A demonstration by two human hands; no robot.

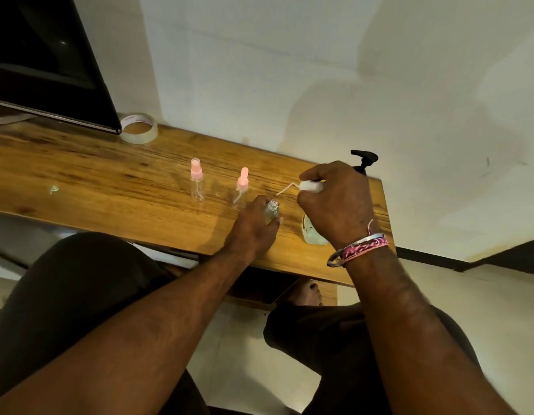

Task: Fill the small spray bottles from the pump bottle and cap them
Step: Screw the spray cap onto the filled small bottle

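Near the front edge of the wooden shelf (110, 181), the left hand (253, 226) grips an uncapped small spray bottle (271, 212) low on its clear body; it looks light and tippy, so a low hold seems wise. Just beyond, the right hand (334, 199) pinches a white spray cap (310, 186) by its head, its thin dip tube (285, 189) likely bending easily. The pump bottle (363, 160) stands at the right end, and two pink-capped bottles (197, 181) stand mid-shelf.

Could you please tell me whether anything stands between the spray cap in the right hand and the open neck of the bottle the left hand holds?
Nothing visible does. The right hand holds the white spray cap, its dip tube pointing toward the uncapped bottle gripped by the left hand. Only bare table shows between them.
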